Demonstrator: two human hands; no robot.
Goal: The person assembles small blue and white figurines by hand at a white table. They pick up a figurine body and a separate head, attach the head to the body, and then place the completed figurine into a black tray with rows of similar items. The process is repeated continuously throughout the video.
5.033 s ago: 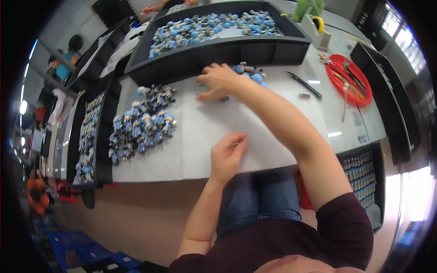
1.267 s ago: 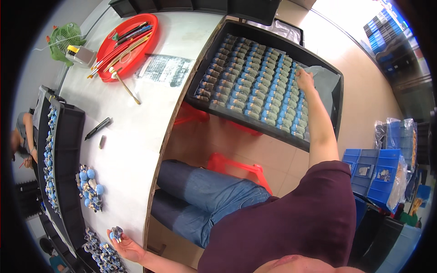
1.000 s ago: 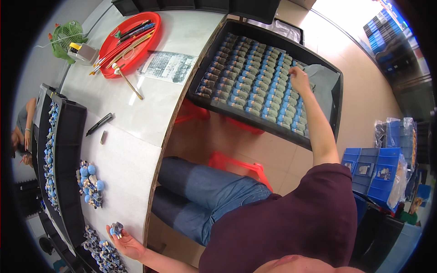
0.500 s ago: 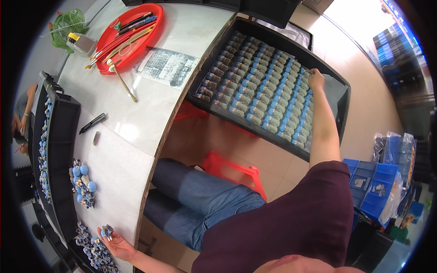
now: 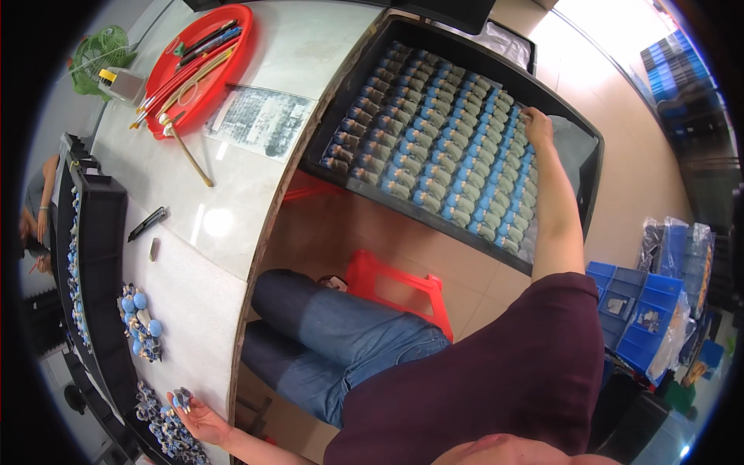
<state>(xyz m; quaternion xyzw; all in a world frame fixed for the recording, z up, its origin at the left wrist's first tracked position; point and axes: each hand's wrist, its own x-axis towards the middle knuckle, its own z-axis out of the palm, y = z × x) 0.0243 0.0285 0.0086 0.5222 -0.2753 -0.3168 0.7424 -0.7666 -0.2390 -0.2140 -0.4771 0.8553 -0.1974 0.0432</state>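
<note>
My left hand (image 5: 203, 421), palm up above the near end of the table, has its thumb and fingers closed around a small blue-and-grey figurine (image 5: 182, 398). Beside it lies a heap of similar dark grey and blue figurines (image 5: 167, 431). A second cluster, with round light-blue parts (image 5: 141, 325), sits farther up the white sheet. My right hand (image 5: 539, 128) reaches into a large black tray (image 5: 590, 182), fingers pinched at the end of a row of figurines (image 5: 465, 155). What is between those fingertips is hidden.
A red oval tray (image 5: 242, 54) holds brushes and pens. A cutter knife (image 5: 147, 223) and a small grey block (image 5: 154, 249) lie on the table (image 5: 232, 182). A long black bin (image 5: 101, 232) edges the left. A red stool (image 5: 434, 298) and blue bins (image 5: 639, 318) stand beyond.
The view has shifted slightly, so the table and its things appear farther left. My right hand stays at the same row end in the tray; my left hand still holds the figurine.
</note>
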